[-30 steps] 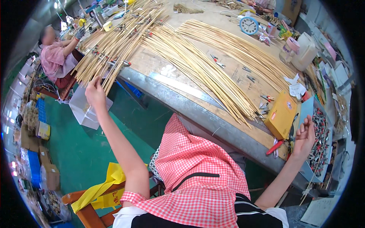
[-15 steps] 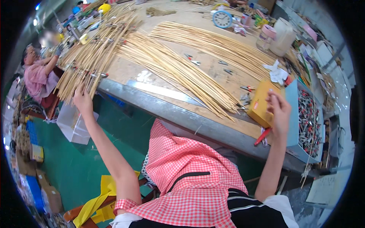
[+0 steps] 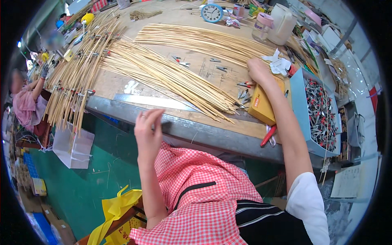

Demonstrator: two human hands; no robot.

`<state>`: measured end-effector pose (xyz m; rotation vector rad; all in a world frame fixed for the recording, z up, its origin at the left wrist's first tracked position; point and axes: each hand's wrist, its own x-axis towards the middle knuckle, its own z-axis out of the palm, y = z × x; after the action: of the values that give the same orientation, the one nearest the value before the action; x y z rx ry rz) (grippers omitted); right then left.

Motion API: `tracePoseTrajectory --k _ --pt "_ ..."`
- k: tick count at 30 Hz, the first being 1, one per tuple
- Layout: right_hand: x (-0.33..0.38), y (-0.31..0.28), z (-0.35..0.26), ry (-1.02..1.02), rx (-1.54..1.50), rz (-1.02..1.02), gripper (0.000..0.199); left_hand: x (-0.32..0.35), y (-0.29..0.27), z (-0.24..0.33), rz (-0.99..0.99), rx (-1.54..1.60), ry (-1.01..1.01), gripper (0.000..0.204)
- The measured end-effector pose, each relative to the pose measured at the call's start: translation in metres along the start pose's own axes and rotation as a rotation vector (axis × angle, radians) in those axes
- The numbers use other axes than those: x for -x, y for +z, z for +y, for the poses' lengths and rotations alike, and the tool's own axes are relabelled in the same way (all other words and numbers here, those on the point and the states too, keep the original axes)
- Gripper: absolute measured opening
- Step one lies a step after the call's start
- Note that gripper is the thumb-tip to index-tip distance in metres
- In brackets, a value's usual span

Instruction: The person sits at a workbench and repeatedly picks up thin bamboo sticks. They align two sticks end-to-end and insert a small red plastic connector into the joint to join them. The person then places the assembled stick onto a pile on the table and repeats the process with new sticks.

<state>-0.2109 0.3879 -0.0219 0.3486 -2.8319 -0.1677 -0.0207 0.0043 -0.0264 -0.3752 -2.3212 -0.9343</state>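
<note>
Right hand (image 3: 258, 71) swung forward, outstretched at far sticks (image 3: 192, 38).

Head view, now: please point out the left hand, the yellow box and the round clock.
Left hand (image 3: 148, 131): head view, on the middle of the hand.
Yellow box (image 3: 263, 104): head view, on its exposed yellow surface.
Round clock (image 3: 212, 13): head view, on its dial.

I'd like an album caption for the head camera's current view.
Left hand near the table's edge, right hand by long pale sticks, close to a yellow box.
</note>
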Motion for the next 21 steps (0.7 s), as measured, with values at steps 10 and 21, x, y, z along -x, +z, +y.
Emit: tracePoseTrajectory --k 10,21 --pt "-0.005 0.009 0.018 0.066 -0.164 0.303 0.012 0.004 0.006 0.044 -0.139 0.013 0.037 0.021" --pt "0.034 -0.064 -0.018 0.176 -0.22 0.368 0.018 0.005 0.013 0.058 -0.139 0.08 0.043 0.022"
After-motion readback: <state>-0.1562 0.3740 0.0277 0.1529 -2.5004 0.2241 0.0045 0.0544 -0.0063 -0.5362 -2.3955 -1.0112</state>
